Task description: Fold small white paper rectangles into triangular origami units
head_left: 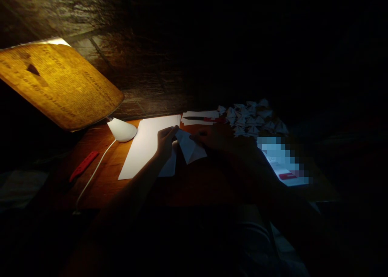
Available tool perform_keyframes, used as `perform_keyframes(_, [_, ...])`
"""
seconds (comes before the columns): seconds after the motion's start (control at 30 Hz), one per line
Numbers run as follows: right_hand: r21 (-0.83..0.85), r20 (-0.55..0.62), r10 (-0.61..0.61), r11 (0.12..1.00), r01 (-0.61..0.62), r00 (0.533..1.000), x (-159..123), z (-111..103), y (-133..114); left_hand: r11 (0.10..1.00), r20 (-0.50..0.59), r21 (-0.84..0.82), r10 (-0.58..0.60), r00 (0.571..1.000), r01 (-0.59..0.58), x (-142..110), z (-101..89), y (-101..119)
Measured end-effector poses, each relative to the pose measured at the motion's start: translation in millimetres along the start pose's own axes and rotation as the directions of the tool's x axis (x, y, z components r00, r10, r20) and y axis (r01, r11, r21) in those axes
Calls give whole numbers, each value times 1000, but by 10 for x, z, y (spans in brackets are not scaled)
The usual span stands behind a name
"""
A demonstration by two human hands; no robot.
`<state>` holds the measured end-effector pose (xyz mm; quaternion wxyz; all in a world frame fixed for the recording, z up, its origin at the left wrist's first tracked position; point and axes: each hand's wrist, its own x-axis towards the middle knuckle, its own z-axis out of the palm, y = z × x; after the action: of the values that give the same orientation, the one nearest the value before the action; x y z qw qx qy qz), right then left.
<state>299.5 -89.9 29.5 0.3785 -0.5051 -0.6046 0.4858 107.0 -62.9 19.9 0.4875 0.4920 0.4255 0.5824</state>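
Note:
Between my two hands is a folded sheet of white paper [190, 148], its creased point hanging down over the dark tabletop. My left hand [166, 141] pinches its upper left corner, with thumb and fingers pressed together. At the upper right edge, my right hand [209, 137] is closed on the same paper; its fingers are mostly in shadow. Under and beside my left hand lies a stack of white sheets [148, 143]. Smaller paper pieces [189, 120] lie behind my hands, with a red-handled knife [201, 118] across them.
A lamp with a printed shade [60, 83] and white base [121, 130] stands at the left, its cord [95, 172] running forward. Near it lies a red-handled tool [85, 164]. Several folded paper pieces [248, 117] cover the back right, behind a lit phone-like screen [283, 164].

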Motion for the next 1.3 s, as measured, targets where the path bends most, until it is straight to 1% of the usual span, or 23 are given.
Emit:
perform_keyframes(0.13, [32,4,-18,999,18,1000,6,3,-4,1000,-52,-10,3,999,-4,41,-34,-9])
perform_keyframes(0.27, [64,18,-47,997,46,999,28,1,32,999,-45,25,-31,999,32,52,-51,0])
perform_keyframes(0.4, [63,10,-88,994,87,996,50,-2,72,999,-13,14,-49,999,49,40,-46,-7])
perform_keyframes(0.5, [61,-15,-114,992,115,993,65,-3,93,996,34,18,-85,996,85,37,-35,-33])
perform_keyframes(0.6, [92,-27,-122,988,124,992,77,6,115,992,83,59,-113,990,108,36,-28,-61])
perform_keyframes(0.7, [117,-33,-129,984,132,991,80,16,140,986,94,122,-124,988,112,26,-28,-64])
perform_keyframes(0.9, [107,-4,-198,975,197,980,87,12,175,981,135,119,-166,977,150,-11,-10,-7])
perform_keyframes(0.97, [93,4,-208,974,207,978,99,8,184,982,128,121,-163,978,148,-21,-1,9])
perform_keyframes(1.13, [18,1,-207,978,207,978,122,8,198,985,116,143,-114,987,97,-12,-8,11])
perform_keyframes(1.3, [-7,15,-239,971,239,971,102,16,210,980,93,161,-129,987,113,19,-30,-30])
